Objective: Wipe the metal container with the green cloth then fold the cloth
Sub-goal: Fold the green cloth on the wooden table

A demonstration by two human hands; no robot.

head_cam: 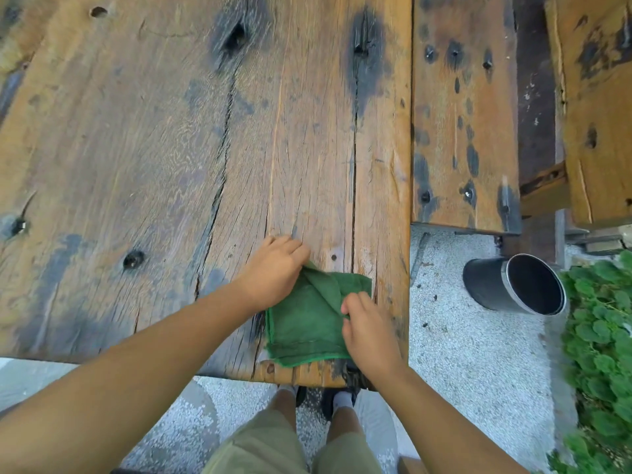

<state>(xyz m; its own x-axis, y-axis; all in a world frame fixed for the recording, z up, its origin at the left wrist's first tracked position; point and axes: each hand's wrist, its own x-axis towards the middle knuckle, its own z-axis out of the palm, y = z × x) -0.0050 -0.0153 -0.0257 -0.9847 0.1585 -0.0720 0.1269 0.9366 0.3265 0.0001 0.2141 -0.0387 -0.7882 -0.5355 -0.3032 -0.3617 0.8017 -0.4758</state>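
The weathered wooden bench [171, 148] fills most of the view. The metal container [487, 283] sits on the pale ground to its right, well apart from the cloth, with its open mouth showing. The green cloth [304, 326] lies partly folded at the bench's near right corner. The left hand [273, 271] has its grip closed around the cloth's far corner. The right hand [371, 331] pinches a raised fold in its grip.

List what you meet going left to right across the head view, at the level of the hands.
Left hand → green cloth → right hand → right edge of the wooden table → pale ground → metal container → leafy plants.
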